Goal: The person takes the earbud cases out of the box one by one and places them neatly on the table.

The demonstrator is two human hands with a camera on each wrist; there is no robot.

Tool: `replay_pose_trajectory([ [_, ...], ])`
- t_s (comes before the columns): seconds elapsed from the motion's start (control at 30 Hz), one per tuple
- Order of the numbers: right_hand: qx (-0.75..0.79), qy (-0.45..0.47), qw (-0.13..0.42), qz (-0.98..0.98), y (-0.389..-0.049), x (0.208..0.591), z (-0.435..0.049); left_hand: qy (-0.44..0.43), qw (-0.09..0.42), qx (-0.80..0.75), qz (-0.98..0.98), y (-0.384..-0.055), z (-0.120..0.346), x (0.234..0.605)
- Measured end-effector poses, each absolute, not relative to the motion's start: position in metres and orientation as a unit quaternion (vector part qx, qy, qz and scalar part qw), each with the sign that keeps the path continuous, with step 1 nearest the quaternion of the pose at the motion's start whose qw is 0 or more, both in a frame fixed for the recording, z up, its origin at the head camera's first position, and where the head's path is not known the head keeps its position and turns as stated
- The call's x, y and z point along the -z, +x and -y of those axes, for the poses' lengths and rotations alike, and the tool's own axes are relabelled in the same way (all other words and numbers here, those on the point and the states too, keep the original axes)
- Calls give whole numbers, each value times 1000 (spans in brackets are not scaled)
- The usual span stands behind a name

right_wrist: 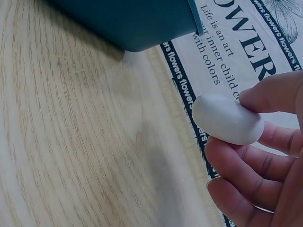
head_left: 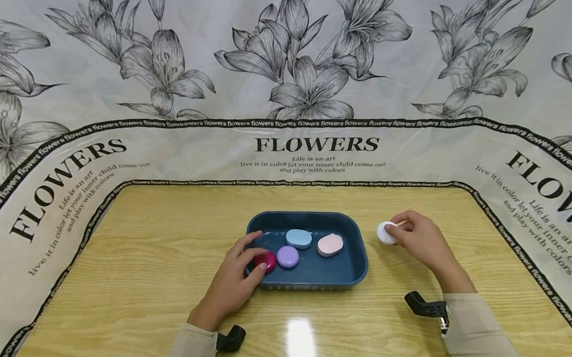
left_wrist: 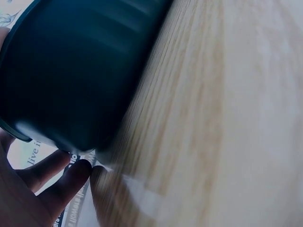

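My right hand (head_left: 421,239) pinches a smooth, rounded white soap bar (right_wrist: 228,119) between thumb and fingers, to the right of a dark blue plastic basin (head_left: 310,279). In the right wrist view it is held above the wooden table. At the basin's left end, my left hand (head_left: 234,275) reaches over the rim, its thumb and index finger on a crimson round soap bar (head_left: 269,260). Its other fingers (left_wrist: 68,189) lie outside the basin wall in the left wrist view. Also in the basin lie a lilac round soap bar (head_left: 288,257), a light blue oval one (head_left: 299,238) and a pale pink one (head_left: 330,245).
The basin stands on a light wooden table (head_left: 166,237). A white cloth with flower print (head_left: 311,153) borders the table's back and sides. Black wrist mounts (head_left: 425,305) sit at both sleeves. Light glares off the table's front.
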State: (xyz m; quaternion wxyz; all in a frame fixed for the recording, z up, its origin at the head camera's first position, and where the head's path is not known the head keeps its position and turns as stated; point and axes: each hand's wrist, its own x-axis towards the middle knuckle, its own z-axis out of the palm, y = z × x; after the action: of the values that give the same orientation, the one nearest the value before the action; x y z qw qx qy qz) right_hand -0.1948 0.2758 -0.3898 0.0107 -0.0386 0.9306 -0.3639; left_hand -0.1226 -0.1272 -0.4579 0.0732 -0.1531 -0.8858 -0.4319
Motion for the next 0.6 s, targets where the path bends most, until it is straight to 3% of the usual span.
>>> replay_pose_trajectory([
  [0.6, 359, -15, 52, -932, -205, 401, -282, -151, 76, 428, 888, -123, 126, 459],
])
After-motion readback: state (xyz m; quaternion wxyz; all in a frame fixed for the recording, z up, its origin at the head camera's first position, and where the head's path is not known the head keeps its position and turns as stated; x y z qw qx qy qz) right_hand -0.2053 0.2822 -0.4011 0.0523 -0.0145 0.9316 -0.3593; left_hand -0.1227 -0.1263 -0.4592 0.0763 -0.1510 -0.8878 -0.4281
